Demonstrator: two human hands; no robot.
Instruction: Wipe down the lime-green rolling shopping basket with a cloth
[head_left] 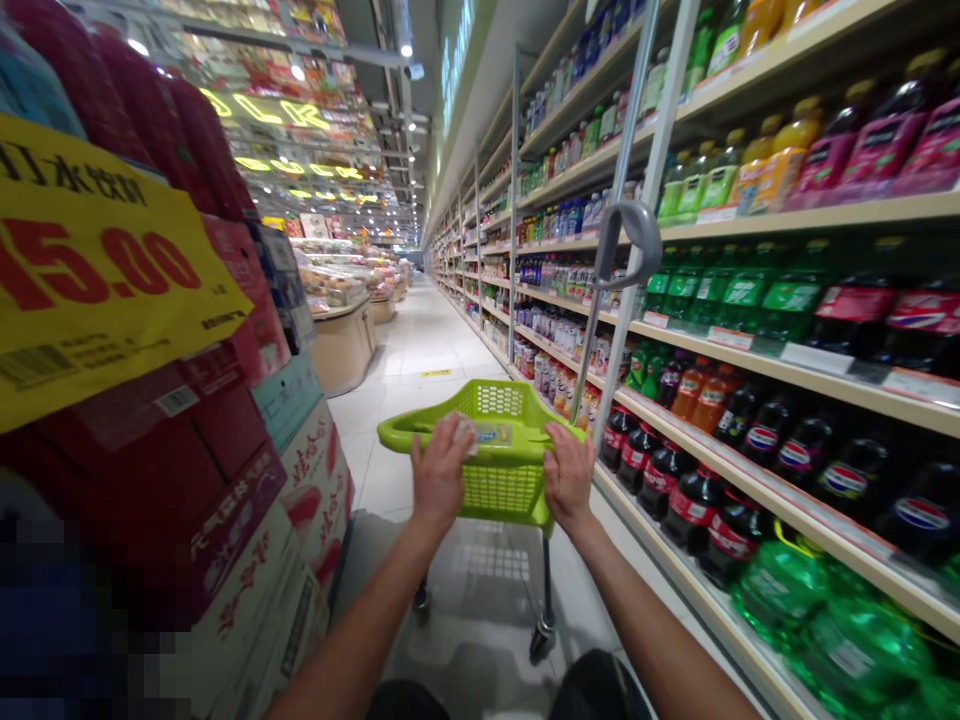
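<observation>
A lime-green shopping cart (pixel 504 487) stands in front of me, with a perforated plastic basket on dark legs with wheels. My left hand (pixel 437 472) lies over the left part of its handle (pixel 401 434), fingers closed on a small white crumpled tissue (pixel 464 436) against the green plastic. At the handle's right end, my right hand (pixel 568 468) has its fingers curled over the bar. Between the hands sits a printed label (pixel 493 435) on the handle. The basket's inner bottom is mostly hidden behind the handle.
Long shelves (pixel 750 360) of bottled drinks run down the right side, with a grey looped fitting (pixel 628 245) on a pole. At left, stacked drink cartons (pixel 289 480) carry a yellow price sign (pixel 97 270). A tiled aisle (pixel 420 330) leads ahead past a display counter (pixel 341 350).
</observation>
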